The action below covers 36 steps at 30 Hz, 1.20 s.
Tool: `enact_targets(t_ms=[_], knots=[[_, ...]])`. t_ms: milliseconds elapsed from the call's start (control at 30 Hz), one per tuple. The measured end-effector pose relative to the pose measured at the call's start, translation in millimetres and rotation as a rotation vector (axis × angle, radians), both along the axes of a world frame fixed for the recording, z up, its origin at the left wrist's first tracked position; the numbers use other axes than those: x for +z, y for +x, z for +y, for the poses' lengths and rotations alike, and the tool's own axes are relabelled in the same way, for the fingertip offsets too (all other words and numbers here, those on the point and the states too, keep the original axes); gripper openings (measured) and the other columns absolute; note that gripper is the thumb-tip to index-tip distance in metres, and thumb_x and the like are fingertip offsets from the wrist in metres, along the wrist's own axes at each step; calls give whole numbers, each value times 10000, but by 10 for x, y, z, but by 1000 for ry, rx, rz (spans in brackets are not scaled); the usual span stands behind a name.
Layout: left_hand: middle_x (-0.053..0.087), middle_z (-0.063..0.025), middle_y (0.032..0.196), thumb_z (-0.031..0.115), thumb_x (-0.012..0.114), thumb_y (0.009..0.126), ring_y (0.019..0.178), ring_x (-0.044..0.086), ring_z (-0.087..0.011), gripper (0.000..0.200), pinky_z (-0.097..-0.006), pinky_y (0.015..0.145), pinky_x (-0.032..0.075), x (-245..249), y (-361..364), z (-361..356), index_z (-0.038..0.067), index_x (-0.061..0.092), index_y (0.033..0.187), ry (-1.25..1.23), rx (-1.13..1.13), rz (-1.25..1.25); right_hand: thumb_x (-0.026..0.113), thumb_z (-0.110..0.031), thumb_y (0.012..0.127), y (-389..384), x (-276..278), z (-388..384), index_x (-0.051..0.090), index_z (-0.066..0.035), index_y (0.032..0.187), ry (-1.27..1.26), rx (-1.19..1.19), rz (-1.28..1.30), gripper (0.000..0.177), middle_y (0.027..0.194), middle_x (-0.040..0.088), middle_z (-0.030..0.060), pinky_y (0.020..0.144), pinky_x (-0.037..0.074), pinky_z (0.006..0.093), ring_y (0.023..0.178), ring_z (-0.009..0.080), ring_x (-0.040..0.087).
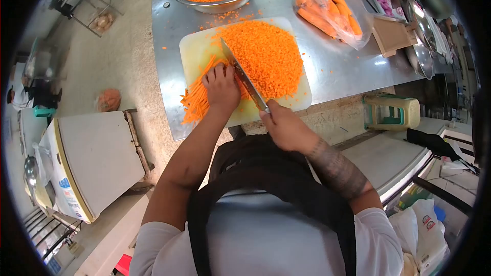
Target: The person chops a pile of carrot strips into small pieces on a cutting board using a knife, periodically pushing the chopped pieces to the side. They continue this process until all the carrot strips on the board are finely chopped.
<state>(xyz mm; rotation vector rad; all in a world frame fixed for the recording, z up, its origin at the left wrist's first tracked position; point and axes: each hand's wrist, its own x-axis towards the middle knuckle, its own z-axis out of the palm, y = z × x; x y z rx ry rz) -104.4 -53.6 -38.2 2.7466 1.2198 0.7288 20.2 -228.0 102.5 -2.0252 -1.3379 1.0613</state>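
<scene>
The right hand (284, 125) tightly clasped a long steel knife (240, 70); the left hand (223, 88), half-curled, pinned thin orange carrot strips (195, 103), undiced beside a large minced-carrot heap (271, 56).

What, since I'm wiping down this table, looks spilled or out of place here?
Chopped carrot bits lie scattered on the metal table between the bowl and the cutting board. They look spilled, since the heaps sit in the bowl and on the board.
</scene>
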Motion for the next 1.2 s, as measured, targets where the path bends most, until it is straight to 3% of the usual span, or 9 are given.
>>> enact_targets(t_ms=[167,300,500,600,700,800,900,1000,1200], knots=[[609,-140,1274,145,650,918,1218,543,-350,255,-543,1048,357,31,-19,-3,80,664,1164,-45,-8,6,510,-285,1096,-59,-518,280,548,51,1091,-8,-43,-11,339,855,695,307,800,521,601,870,515,690],[610,-147,1272,162,639,963,1218,543,-354,241,-535,1051,355,32,0,5,75,660,1187,-60,-11,-1,519,-301,1091,37,-473,170,553,31,1107,13,-50,-85,334,847,699,296,782,524,597,858,505,692],[605,-171,1295,232,652,990,1240,541,-390,288,-548,1064,396,251,-81,81,74,651,1230,-184,92,-277,531,-315,1086,70,-423,-23,554,11,1125,-19,-70,-131,329,863,707,289,785,526,605,873,502,694],[655,-193,1192,245,702,971,1129,605,-416,283,-533,975,481,381,-230,332,53,686,1179,-223,241,-205,533,-312,1084,58,-409,-5,550,12,1129,-43,-52,-127,328,869,710,290,788,529,605,872,502,697],[744,-189,1023,230,729,977,962,705,-385,228,-484,870,549,328,-346,697,12,732,1045,-426,325,96,534,-309,1084,37,-410,5,548,13,1128,-50,-45,-126,325,877,712,290,789,531,601,874,500,698],[776,-173,926,212,738,967,883,743,-360,214,-452,808,576,231,-384,884,-3,748,969,-606,254,-3,538,-301,1082,61,-420,6,549,15,1120,-45,-44,-105,318,880,712,290,788,529,596,882,499,696],[791,-168,977,197,735,962,929,754,-340,196,-425,828,581,145,-359,1010,10,757,1015,-655,245,-86,551,-292,1079,130,-354,17,550,21,1108,-38,-45,-55,315,880,707,291,782,524,589,884,500,694],[771,-190,1022,191,697,967,971,747,-367,171,-448,850,596,142,-332,1067,65,791,1035,-671,223,-155,565,-288,1077,267,-289,39,555,26,1090,-24,-28,-12,314,878,700,294,778,519,587,879,501,689],[719,-198,1097,159,628,1009,1054,668,-372,225,-472,938,540,185,-340,951,20,789,1083,-356,103,-45,572,-297,1077,481,-180,125,566,21,1072,-49,92,-64,317,866,687,296,778,519,590,862,502,682]])
